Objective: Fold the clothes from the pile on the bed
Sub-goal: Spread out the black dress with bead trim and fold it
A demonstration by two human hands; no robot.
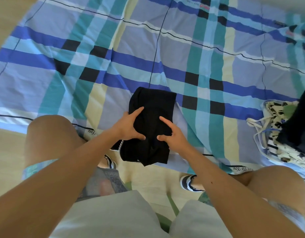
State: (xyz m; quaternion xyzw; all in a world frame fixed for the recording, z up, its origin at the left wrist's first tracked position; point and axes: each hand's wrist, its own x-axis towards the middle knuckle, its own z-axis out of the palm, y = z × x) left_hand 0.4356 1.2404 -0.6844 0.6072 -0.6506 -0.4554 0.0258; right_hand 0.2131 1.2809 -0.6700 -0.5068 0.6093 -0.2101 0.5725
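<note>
While under hands (pixel 129 126) (pixel 174 135), blk garment (pixel 153 100)

black garment (pixel 152 107), blue-teal-yellow plaid bedsheet (pixel 114 40), black-and-cream patterned clothes pile (pixel 277 115)

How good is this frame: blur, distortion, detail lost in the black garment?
Head view: the wide angle bends the bedsheet stripes near the edges; even daylight, no harsh glare; the black garment is so dark its folds barely show; left hand and right hand look sharp; the clothes pile at right is soft.

bed (pixel 45 74): blue-teal plaid cover | floor (pixel 7 152): pale yellowish | light: bright, even
</note>
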